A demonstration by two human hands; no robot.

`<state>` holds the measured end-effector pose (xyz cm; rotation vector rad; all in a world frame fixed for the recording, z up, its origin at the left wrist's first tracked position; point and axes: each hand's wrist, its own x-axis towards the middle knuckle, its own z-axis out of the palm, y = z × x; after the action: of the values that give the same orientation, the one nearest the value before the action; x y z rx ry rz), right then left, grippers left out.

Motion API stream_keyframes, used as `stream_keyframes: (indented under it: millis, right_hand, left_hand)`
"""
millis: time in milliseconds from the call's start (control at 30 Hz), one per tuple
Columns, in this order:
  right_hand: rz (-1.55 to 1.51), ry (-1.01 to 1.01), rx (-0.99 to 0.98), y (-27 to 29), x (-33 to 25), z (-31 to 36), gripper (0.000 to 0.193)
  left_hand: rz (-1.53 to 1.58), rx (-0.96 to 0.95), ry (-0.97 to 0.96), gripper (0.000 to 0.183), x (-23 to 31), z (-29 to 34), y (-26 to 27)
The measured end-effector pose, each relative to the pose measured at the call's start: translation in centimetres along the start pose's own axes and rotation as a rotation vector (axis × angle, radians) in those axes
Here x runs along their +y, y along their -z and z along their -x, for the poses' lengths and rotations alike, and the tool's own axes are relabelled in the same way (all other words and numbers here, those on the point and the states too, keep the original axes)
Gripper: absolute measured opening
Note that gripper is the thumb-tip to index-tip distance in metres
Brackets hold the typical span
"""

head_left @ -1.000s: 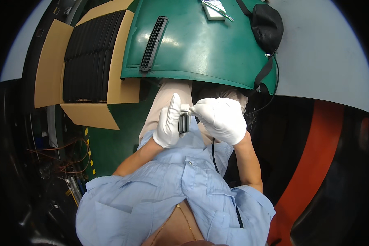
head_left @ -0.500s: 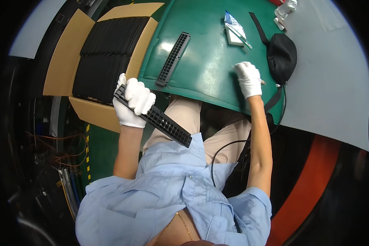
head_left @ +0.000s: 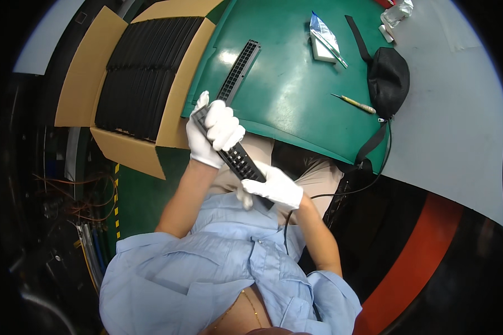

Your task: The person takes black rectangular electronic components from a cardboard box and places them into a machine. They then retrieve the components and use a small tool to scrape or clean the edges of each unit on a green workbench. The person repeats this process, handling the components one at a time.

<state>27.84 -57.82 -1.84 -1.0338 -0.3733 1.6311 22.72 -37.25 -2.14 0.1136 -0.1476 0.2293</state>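
A long black slotted plastic strip hangs tilted over my lap, off the table's front edge. Wrapped round its upper end is my left hand, in a white glove. My right hand, gloved as well, grips the lower part, its thumb on top and fingers partly hidden below. A second, similar black strip lies on the green table mat, just beyond my left hand. A thin screwdriver-like tool with a yellowish handle rests on the mat at the right.
An open cardboard box packed with black strips stands at the left. On the mat are a white block with a clear packet and a black pouch with straps. A black cable runs from the pouch towards my lap.
My right hand has left the tool on the mat and come down-left onto the strip. My left hand has carried the strip to the right.
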Motion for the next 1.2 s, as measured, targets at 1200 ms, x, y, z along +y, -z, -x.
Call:
stream_keyframes:
  millis: [1200]
  right_hand:
    - [-0.430, 0.140, 0.405, 5.3, 4.2, 1.9, 0.067]
  left_hand:
    - [-2.134, -0.993, -0.371, 0.033, 1.3, -3.7, 2.0]
